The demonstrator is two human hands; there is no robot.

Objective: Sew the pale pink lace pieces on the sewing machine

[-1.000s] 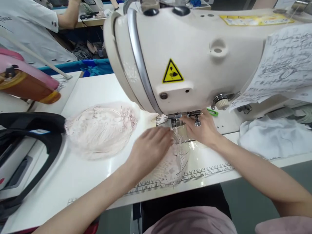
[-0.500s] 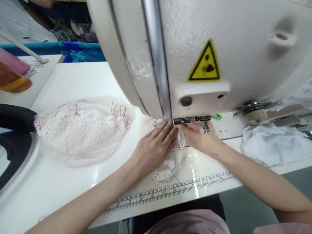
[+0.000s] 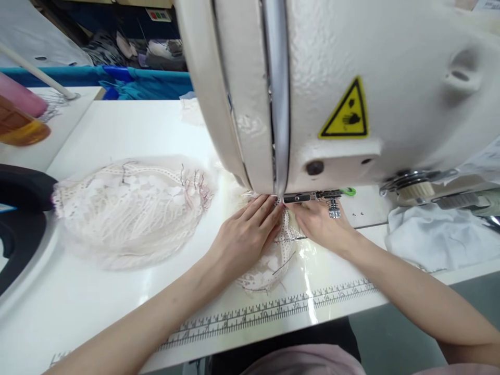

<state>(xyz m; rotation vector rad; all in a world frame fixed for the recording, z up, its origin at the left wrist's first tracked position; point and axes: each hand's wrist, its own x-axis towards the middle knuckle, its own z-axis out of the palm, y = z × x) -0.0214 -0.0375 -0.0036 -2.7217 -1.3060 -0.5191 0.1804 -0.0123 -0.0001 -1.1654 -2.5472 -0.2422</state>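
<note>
A small pale pink lace piece [image 3: 269,265] lies on the white table under the head of a cream sewing machine [image 3: 351,88]. My left hand [image 3: 244,234] rests flat on the lace, fingers stretched toward the presser foot [image 3: 297,198]. My right hand [image 3: 318,224] lies on the lace's right side, just below the foot; its fingertips are hidden under the machine head. Both hands press the lace to the table.
A pile of the same lace pieces [image 3: 128,208] sits to the left. White cloth [image 3: 433,234] lies at the right. A ruler strip [image 3: 273,312] runs along the table's front edge. A black-edged object [image 3: 19,219] and an orange bottle [image 3: 23,130] are at far left.
The view has closed in on the machine head. My left hand slid up to the presser foot, fingers now stretched forward. The right hand stayed by the foot.
</note>
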